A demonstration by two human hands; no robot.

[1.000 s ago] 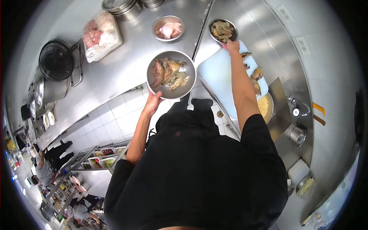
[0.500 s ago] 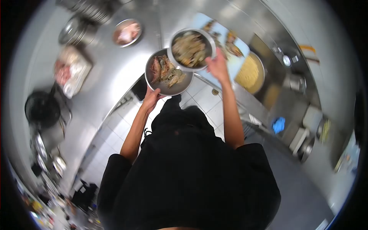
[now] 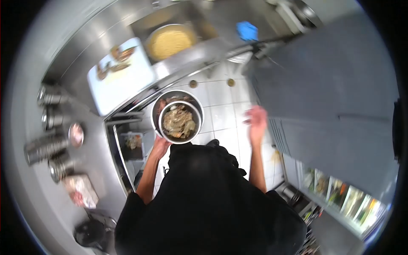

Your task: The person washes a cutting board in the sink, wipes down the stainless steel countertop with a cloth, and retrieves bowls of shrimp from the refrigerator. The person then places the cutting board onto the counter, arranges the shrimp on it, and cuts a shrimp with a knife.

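Observation:
My left hand [image 3: 160,148] grips the lower edge of a large metal bowl [image 3: 157,109] at waist height. A smaller metal bowl [image 3: 197,120] sits inside it, full of greyish-brown pieces that look like prawns [image 3: 178,122]. Reddish prawn pieces show in the large bowl behind the smaller one's rim. Out to the right, my right hand [image 3: 256,120] holds nothing; it is blurred, with the fingers apart, over the tiled floor near a grey cabinet front.
More prawns [image 3: 121,59] lie on a white cutting board [image 3: 123,87] at upper left. Beside it stands a basin of yellow crumbs [image 3: 172,42]. A blue cloth or glove [image 3: 247,31] lies further right. A drawer [image 3: 142,146] stands open by the left counter.
My right hand has let go of the smaller bowl and moved right. That bowl now rests inside the large one. The view has turned to the right, towards the grey cabinet.

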